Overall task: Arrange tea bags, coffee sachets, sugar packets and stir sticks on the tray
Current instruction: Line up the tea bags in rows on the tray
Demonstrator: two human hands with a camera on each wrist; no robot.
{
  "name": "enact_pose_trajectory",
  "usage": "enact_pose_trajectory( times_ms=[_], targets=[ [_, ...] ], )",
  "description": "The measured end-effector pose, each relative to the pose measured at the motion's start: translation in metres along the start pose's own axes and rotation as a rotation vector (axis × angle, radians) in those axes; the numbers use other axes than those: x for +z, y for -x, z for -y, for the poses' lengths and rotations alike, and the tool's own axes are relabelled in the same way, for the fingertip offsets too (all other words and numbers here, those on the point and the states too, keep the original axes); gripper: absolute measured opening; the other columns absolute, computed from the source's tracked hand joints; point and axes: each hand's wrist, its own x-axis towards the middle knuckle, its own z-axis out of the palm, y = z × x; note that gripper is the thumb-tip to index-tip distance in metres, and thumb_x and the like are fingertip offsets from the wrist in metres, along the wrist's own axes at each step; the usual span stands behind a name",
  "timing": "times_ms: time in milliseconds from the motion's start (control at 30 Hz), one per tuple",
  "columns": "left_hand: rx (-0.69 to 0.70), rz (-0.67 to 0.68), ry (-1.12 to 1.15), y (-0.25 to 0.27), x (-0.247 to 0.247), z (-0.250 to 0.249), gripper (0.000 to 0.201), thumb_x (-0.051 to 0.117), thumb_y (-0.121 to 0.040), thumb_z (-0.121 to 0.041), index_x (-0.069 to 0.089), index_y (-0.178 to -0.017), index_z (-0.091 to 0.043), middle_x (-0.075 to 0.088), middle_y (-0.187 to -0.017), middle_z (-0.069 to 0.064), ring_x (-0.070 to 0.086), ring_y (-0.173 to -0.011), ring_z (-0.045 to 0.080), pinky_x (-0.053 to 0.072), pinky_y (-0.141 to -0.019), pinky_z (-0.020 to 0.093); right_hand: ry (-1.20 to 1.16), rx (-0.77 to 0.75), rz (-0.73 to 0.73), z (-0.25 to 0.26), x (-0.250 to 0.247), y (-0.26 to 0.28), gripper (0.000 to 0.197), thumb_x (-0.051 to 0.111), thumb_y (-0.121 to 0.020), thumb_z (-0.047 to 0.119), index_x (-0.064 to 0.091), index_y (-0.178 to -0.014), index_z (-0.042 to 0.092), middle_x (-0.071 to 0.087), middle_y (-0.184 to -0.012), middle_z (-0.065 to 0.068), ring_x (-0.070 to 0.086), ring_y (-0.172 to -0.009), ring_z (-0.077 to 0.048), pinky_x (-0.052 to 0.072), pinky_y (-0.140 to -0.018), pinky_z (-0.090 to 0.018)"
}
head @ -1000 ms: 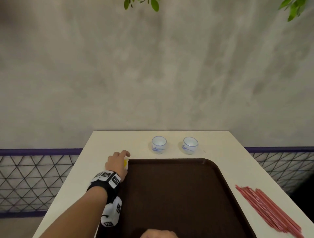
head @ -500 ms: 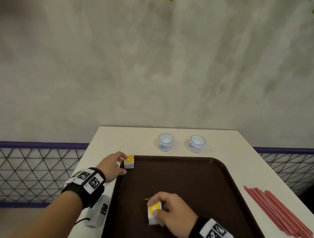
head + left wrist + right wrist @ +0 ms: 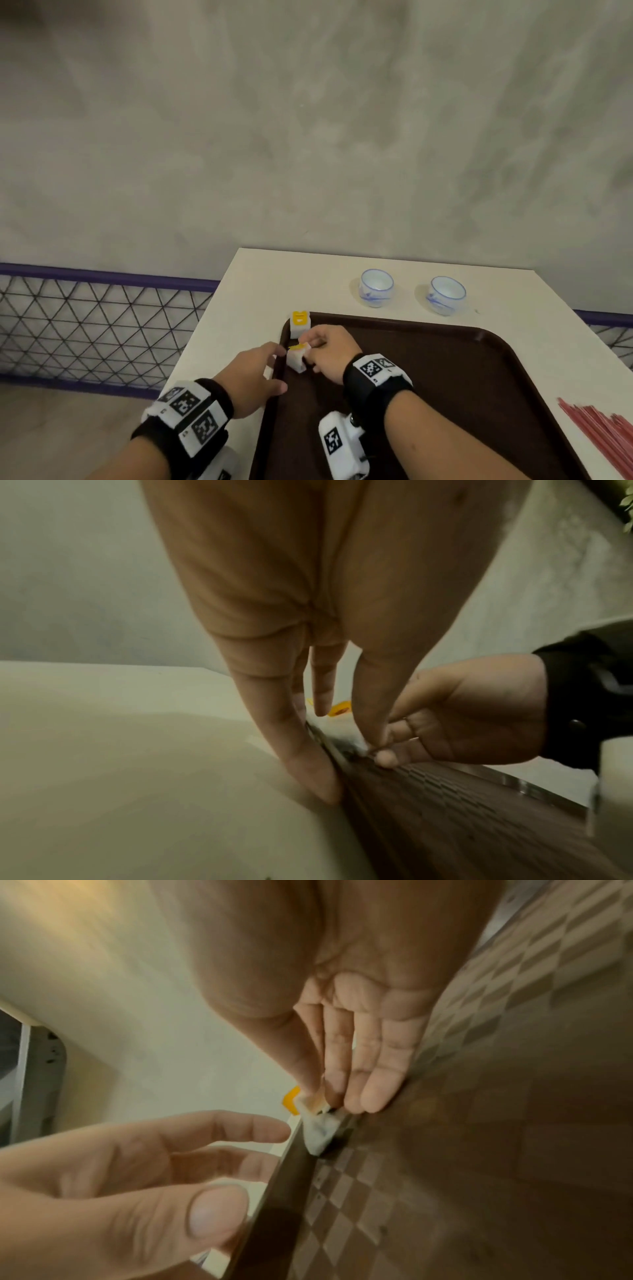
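Right hand (image 3: 330,346) pinching a white yellow-topped sachet (image 3: 297,357) at the brown tray's (image 3: 462,394) far-left corner, left hand (image 3: 255,375) relaxed, fingers loose on the counter (image 3: 246,308) by the rim, second sachet (image 3: 300,323) just beyond, print unreadable

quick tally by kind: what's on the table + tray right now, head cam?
Tea bags with yellow tags: 2, one in the tray's far left corner, one pinched in the right hand
Blue-and-white cups: 2
Brown tray: 1
Bundle of red stir sticks: 1, cut off by the frame
Total: 6
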Motion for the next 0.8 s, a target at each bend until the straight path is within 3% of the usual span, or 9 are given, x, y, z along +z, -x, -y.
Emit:
enact_pose_trajectory(
  times_ms=[133,233,300,367,433,500,600,700,800],
  targets=[
    [0.015,-0.049,-0.083,0.004,0.001,0.002,0.043,0.068,-0.083,-0.023,0.049,-0.121,-0.026,0.054,-0.114,-0.003,0.053,-0.089,0.012,0.045,-0.081,0.022,-0.054,-0.008,0.02,0.003,0.005,-0.009,0.017,0.076,-0.073,0.027,0.066,-0.087,0.029,0.062,-0.083,0.005,0.064,-0.079,-0.013,0.058,-0.072,-0.033],
    [0.031,-0.048,-0.162,0.004,0.0,0.001,0.044,0.069,-0.082,-0.022,0.05,-0.121,-0.025,0.051,-0.115,-0.005,0.048,-0.098,0.01,0.039,-0.085,0.019,-0.073,-0.032,-0.022,0.006,0.005,-0.016,0.02,0.077,-0.064,0.04,0.068,-0.08,0.031,0.064,-0.082,0.007,0.065,-0.084,-0.015,0.058,-0.081,-0.042],
    [0.033,-0.042,-0.169,0.003,-0.001,0.002,0.043,0.069,-0.082,-0.019,0.051,-0.12,-0.024,0.048,-0.115,-0.005,0.047,-0.092,0.011,0.039,-0.082,0.018,-0.052,-0.04,-0.039,0.009,0.004,-0.02,0.013,0.077,-0.069,0.024,0.067,-0.074,0.032,0.063,-0.077,0.006,0.065,-0.082,-0.017,0.057,-0.083,-0.046],
    [0.033,-0.034,-0.159,0.002,-0.002,0.002,0.042,0.069,-0.082,-0.016,0.051,-0.12,-0.023,0.048,-0.116,-0.005,0.047,-0.087,0.011,0.04,-0.076,0.017,-0.012,-0.032,-0.077,0.009,0.003,-0.024,0.033,0.071,-0.075,-0.001,0.064,-0.072,0.031,0.059,-0.072,0.004,0.063,-0.076,-0.018,0.057,-0.081,-0.047],
    [0.045,-0.023,-0.167,0.003,0.0,0.001,0.042,0.068,-0.082,-0.014,0.051,-0.12,-0.022,0.047,-0.117,-0.004,0.046,-0.087,0.012,0.04,-0.076,0.016,-0.015,-0.031,-0.11,0.01,0.004,-0.027,0.042,0.067,-0.074,-0.011,0.061,-0.073,0.031,0.056,-0.069,0.002,0.061,-0.073,-0.018,0.057,-0.079,-0.048],
    [0.058,-0.024,-0.176,0.004,0.001,0.001,0.042,0.068,-0.082,-0.014,0.051,-0.12,-0.022,0.047,-0.116,-0.005,0.046,-0.087,0.011,0.039,-0.078,0.017,-0.028,-0.04,-0.133,0.011,0.005,-0.031,0.043,0.067,-0.073,-0.013,0.061,-0.078,0.029,0.056,-0.069,0.0,0.059,-0.072,-0.019,0.058,-0.078,-0.045],
    [0.055,-0.025,-0.162,0.005,-0.001,0.002,0.042,0.068,-0.082,-0.013,0.052,-0.119,-0.022,0.046,-0.115,-0.006,0.047,-0.088,0.011,0.04,-0.078,0.016,0.009,-0.074,-0.147,0.016,0.007,-0.038,0.04,0.068,-0.072,-0.013,0.062,-0.089,0.023,0.057,-0.074,0.0,0.056,-0.07,-0.015,0.055,-0.07,-0.028],
    [0.057,-0.025,-0.165,0.007,-0.001,0.003,0.041,0.068,-0.083,-0.014,0.052,-0.119,-0.023,0.046,-0.114,-0.007,0.047,-0.089,0.011,0.039,-0.075,0.013,0.039,-0.103,-0.144,0.018,0.01,-0.041,0.042,0.073,-0.071,-0.009,0.061,-0.095,0.024,0.057,-0.08,0.002,0.051,-0.067,-0.01,0.044,-0.061,-0.014],
    [0.058,-0.032,-0.166,0.007,0.0,0.003,0.041,0.067,-0.083,-0.014,0.051,-0.119,-0.023,0.045,-0.113,-0.008,0.047,-0.089,0.011,0.039,-0.075,0.014,0.066,-0.093,-0.161,0.018,0.011,-0.038,0.041,0.075,-0.073,-0.005,0.062,-0.101,0.022,0.058,-0.092,0.0,0.052,-0.072,-0.011,0.046,-0.064,-0.014]
  ],
)
